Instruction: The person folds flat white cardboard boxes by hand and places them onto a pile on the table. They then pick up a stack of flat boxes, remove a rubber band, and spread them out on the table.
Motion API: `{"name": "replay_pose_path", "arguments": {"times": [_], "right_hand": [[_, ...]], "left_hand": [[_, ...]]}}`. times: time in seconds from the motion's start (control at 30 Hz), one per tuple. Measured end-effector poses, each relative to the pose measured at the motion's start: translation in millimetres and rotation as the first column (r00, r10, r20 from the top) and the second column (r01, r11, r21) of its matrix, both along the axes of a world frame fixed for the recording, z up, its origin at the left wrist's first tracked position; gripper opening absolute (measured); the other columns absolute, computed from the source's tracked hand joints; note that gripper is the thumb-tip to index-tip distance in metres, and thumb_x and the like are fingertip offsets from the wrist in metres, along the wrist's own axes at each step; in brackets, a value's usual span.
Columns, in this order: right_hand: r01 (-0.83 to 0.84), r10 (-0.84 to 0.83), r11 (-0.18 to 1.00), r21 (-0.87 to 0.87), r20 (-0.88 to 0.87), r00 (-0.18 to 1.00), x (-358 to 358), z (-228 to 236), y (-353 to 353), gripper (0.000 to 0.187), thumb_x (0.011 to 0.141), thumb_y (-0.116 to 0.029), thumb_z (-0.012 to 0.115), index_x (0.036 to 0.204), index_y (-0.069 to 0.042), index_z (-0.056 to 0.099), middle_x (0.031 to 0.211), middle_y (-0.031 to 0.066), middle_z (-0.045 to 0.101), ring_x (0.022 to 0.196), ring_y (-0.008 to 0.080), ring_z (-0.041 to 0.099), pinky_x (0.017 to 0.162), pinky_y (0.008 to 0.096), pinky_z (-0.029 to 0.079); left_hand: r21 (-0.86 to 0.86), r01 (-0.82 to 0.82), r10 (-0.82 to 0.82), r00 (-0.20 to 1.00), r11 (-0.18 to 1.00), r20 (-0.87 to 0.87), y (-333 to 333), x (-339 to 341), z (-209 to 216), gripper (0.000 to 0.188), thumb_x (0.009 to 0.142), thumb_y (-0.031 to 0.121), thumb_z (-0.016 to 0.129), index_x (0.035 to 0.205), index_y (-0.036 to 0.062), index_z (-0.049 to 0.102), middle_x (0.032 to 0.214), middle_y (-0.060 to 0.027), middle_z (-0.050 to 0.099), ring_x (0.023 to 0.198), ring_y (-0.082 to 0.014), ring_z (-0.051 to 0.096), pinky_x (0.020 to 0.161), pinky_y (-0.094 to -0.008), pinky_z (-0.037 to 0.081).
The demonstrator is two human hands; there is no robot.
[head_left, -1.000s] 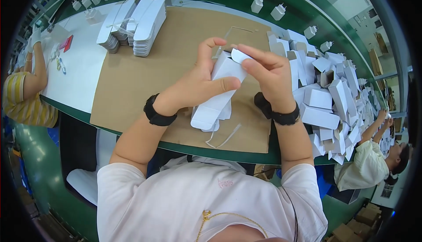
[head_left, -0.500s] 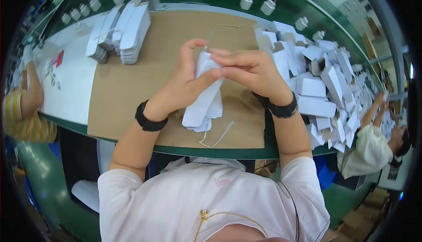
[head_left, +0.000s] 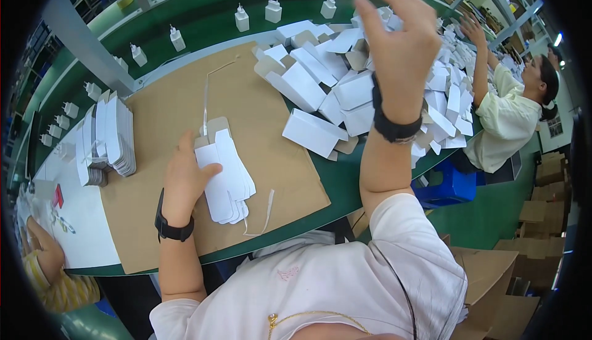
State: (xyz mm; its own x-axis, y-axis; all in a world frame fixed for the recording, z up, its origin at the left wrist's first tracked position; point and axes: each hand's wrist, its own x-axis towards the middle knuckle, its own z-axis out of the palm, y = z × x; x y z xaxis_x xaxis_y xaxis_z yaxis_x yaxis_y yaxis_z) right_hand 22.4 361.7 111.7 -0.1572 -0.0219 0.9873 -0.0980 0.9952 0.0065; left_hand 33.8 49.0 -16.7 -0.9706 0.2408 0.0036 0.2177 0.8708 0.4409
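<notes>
A small stack of flat white cartons (head_left: 227, 179) lies on the brown board in front of me, with grey-brown flaps at its far end. Against the left edge of this stack rests my left hand (head_left: 185, 176), open, its thumb stretched over the top carton and its fingers pointing away from me. Raised above the big heap of folded white boxes (head_left: 305, 84) on the right is my right hand (head_left: 404, 47). It is open, thumb and fingers apart, with nothing in it. A thin white strip (head_left: 269, 207) lies beside the stack's near end.
Tied bundles of flat white cartons (head_left: 114, 133) stand at the left. White plug adapters (head_left: 242, 18) line the green ledge behind the brown board (head_left: 160, 229). A co-worker (head_left: 509, 111) reaches over the heap at the right; another person's arm (head_left: 44, 247) is at the far left.
My right hand has left the flat cartons and moved up and right over the heap. The cartons, held in both hands before, now lie on the board. The view has turned right.
</notes>
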Motion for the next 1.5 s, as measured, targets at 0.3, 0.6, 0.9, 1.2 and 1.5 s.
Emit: {"name": "replay_pose_path", "arguments": {"times": [0.3, 0.6, 0.9, 1.2, 1.5], "right_hand": [[-0.558, 0.548, 0.822, -0.112, 0.417, 0.725, -6.7, -23.2, -55.8, 0.019, 0.068, -0.013, 0.072, 0.085, -0.007, 0.068, 0.087, 0.0095, 0.066, 0.084, 0.0259, 0.059, 0.072, 0.0329, 0.048], [-0.555, 0.580, 0.792, -0.256, 0.599, 0.552, -0.8, -35.0, -78.0, 0.024, 0.073, -0.014, 0.070, 0.095, -0.006, 0.066, 0.089, 0.0110, 0.066, 0.072, 0.0222, 0.060, 0.064, 0.0288, 0.048], [-0.543, 0.783, 0.527, -0.655, 0.622, 0.009, 10.8, -79.6, -141.8, 0.046, 0.079, -0.015, 0.064, 0.123, -0.012, 0.053, 0.079, 0.0174, 0.063, 0.061, 0.0204, 0.061, 0.059, 0.0271, 0.048], [-0.412, 0.815, 0.459, -0.787, 0.558, -0.158, -6.0, -85.1, -135.0, 0.036, 0.072, -0.023, 0.076, 0.081, -0.002, 0.049, 0.073, 0.0016, 0.052, 0.065, 0.0099, 0.055, 0.059, 0.0238, 0.046], [-0.277, 0.994, -0.065, -0.959, -0.037, -0.107, 4.1, -78.5, -146.3, 0.023, 0.076, -0.007, 0.070, 0.094, -0.004, 0.056, 0.087, -0.0005, 0.056, 0.070, 0.0060, 0.051, 0.059, 0.0176, 0.040]], "left_hand": [[-0.059, -0.087, 0.074, 0.980, 0.994, -0.187, 3.3, 5.7, -9.6, 0.077, 0.064, 0.022, 0.077, 0.123, -0.0070, 0.038, 0.086, -0.0238, 0.061, 0.082, -0.0400, 0.060, 0.073, -0.0403, 0.049], [0.064, -0.133, 0.134, 0.991, 0.989, -0.009, -13.5, -9.3, 10.7, 0.053, 0.065, 0.018, 0.076, 0.106, -0.0034, 0.049, 0.082, -0.0223, 0.061, 0.082, -0.0353, 0.061, 0.068, -0.0373, 0.049], [0.811, -0.132, 0.068, 0.991, 0.570, 0.114, -12.0, -1.0, 24.4, 0.029, 0.075, 0.002, 0.069, 0.099, -0.0006, 0.053, 0.084, -0.0057, 0.062, 0.070, -0.0084, 0.059, 0.065, -0.0204, 0.049], [0.877, 0.010, -0.096, 0.995, 0.481, 0.041, -8.5, 1.0, 13.6, 0.057, 0.074, 0.024, 0.074, 0.116, 0.0005, 0.043, 0.102, -0.0136, 0.056, 0.088, -0.0159, 0.056, 0.075, -0.0286, 0.047], [0.957, 0.103, -0.210, 0.977, 0.271, -0.046, 10.3, 12.1, 23.1, 0.093, 0.074, 0.021, 0.074, 0.137, 0.0146, 0.005, 0.118, -0.0175, 0.045, 0.101, -0.0231, 0.053, 0.083, -0.0342, 0.047]]}}
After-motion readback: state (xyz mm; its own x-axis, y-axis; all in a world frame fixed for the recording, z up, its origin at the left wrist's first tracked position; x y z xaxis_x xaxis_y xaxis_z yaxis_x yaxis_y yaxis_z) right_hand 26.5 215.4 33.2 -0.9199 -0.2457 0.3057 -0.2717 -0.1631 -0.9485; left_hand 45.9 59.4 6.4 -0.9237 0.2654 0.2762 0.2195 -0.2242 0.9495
